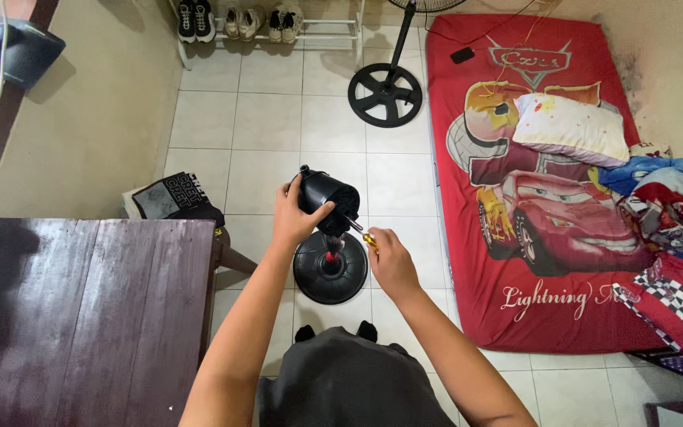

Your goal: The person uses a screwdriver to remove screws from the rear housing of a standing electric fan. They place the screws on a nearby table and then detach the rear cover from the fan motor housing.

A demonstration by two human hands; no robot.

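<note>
My left hand (292, 215) grips a black cylindrical fan motor housing (328, 193), which sits tilted atop a stand with a round black base (330, 273) on the tiled floor. My right hand (393, 261) holds a screwdriver with a yellow handle (367, 238); its metal shaft points up and left into the front of the housing. A red part shows on the stand's pole just below the housing.
A dark wooden table (81, 316) stands at the left. A red printed mattress (547, 198) with a pillow and bunched blankets lies at the right. Another fan stand base (385, 95) and a shoe rack (270, 28) are farther off. A black bag (171, 198) rests by the wall.
</note>
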